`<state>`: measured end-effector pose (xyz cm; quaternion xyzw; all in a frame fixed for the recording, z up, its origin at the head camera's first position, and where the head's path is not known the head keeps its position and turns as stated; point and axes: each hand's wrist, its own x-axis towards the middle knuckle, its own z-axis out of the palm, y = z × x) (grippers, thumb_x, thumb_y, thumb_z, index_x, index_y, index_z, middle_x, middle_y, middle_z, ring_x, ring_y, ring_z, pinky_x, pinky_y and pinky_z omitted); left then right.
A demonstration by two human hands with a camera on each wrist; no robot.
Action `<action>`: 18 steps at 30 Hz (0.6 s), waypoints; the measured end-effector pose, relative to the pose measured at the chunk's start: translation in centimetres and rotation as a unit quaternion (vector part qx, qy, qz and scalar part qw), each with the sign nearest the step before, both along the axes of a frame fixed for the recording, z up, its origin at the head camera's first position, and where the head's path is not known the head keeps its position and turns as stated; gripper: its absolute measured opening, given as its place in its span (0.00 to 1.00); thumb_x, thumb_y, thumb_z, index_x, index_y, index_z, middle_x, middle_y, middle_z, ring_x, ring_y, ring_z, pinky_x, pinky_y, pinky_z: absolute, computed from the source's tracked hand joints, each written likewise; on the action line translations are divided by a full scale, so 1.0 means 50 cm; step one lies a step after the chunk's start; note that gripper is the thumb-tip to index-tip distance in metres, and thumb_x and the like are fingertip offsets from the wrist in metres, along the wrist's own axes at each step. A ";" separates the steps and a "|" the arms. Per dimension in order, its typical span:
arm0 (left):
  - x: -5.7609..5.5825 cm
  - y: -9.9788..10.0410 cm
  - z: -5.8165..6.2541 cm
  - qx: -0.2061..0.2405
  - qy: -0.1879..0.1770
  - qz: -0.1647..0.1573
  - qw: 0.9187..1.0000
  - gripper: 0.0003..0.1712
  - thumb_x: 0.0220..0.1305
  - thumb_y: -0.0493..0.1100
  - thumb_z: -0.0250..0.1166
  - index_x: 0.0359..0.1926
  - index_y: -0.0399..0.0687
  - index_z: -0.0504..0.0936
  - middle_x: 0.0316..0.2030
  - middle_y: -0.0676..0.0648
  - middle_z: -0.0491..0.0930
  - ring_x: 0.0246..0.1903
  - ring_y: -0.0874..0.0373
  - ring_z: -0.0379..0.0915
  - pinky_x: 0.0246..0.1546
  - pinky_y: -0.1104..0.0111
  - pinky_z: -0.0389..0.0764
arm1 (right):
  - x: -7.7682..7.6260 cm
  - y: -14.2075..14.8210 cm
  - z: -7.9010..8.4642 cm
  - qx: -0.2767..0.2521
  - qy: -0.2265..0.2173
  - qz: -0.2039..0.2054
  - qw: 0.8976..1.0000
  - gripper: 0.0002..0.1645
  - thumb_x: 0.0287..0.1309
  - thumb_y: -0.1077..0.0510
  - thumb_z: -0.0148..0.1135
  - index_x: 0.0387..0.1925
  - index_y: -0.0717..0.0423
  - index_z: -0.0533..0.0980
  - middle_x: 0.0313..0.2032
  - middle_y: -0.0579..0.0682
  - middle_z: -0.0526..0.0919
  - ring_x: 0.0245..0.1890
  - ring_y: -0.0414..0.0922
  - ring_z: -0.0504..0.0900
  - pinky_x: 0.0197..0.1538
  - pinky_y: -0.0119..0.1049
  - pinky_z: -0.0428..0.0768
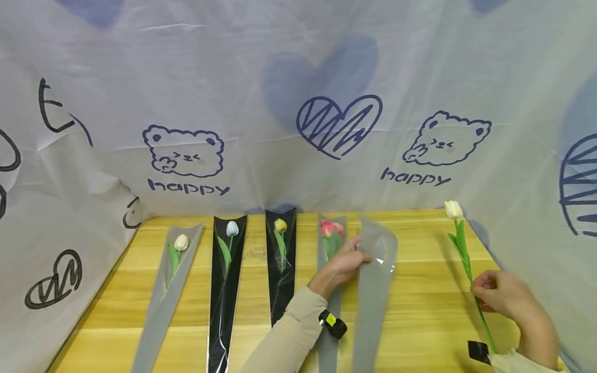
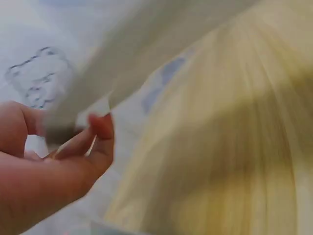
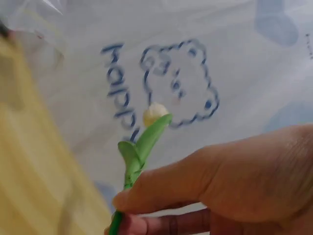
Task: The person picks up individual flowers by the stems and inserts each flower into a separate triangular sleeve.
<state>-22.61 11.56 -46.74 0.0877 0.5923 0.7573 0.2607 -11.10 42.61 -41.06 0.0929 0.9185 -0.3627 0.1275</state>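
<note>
My left hand (image 1: 344, 263) grips the upper edge of a grey translucent flower sleeve (image 1: 375, 300), thumb and fingers around its rim. In the left wrist view that sleeve (image 2: 127, 58) is blurred and slants up from the fingers (image 2: 100, 142). No flower shows inside it. At the right, my right hand (image 1: 506, 295) pinches the green stem of a white tulip (image 1: 453, 210) between thumb and fingers, bloom upward. The right wrist view shows its bloom (image 3: 155, 112) and leaves above the thumb. Just left of my left hand lies a grey sleeve holding pink tulips (image 1: 332, 229).
Further left on the wooden table (image 1: 420, 331) lie a black sleeve with a yellow tulip (image 1: 280, 225), a black sleeve with a pale blue tulip (image 1: 232, 228), and a grey sleeve with a white tulip (image 1: 181, 242). A printed cloth (image 1: 261, 77) hangs behind and at the sides.
</note>
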 end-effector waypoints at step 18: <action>0.033 -0.196 0.042 0.102 0.015 -0.033 0.994 0.18 0.78 0.36 0.53 0.64 0.38 0.73 0.41 0.53 0.85 0.41 0.61 0.81 0.45 0.66 0.81 | -0.060 -0.230 0.066 -0.286 0.318 -0.070 0.901 0.11 0.69 0.66 0.64 0.47 0.71 0.76 0.39 0.43 0.83 0.36 0.35 0.86 0.38 0.32 0.85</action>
